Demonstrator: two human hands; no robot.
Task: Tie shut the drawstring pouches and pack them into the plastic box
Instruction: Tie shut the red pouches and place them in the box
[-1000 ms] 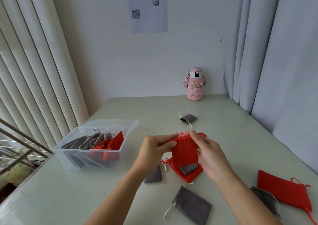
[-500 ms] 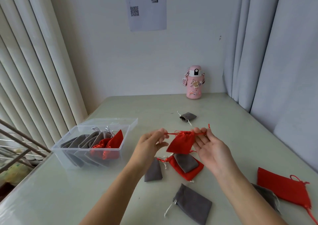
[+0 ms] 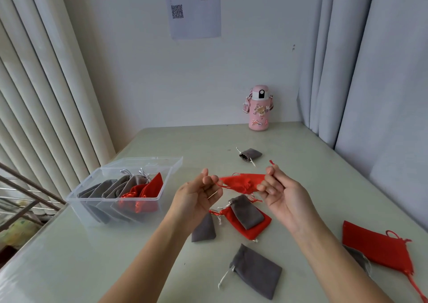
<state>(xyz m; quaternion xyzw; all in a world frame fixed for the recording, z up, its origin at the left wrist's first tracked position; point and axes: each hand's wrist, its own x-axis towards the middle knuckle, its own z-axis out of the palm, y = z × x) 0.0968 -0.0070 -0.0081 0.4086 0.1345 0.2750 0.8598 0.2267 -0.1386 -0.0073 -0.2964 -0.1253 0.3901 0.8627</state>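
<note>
A small red drawstring pouch hangs in the air between my hands, its mouth gathered. My left hand pinches the red cord at the pouch's left end. My right hand pinches the cord at the right end, a red tip poking above the fingers. The clear plastic box stands to the left and holds several grey and red pouches upright. Loose on the table lie a grey pouch on a red one, a grey pouch, another grey pouch and a red pouch.
A small grey pouch lies farther back. A pink bottle stands by the wall. The box's clear lid lies behind the box. Curtains hang on the right, blinds on the left, and a metal rack is beyond the table's left edge.
My hands moved apart, pulling the cords sideways. The red pouch went from hanging flat and open to cinched shut and stretched level between my hands.
</note>
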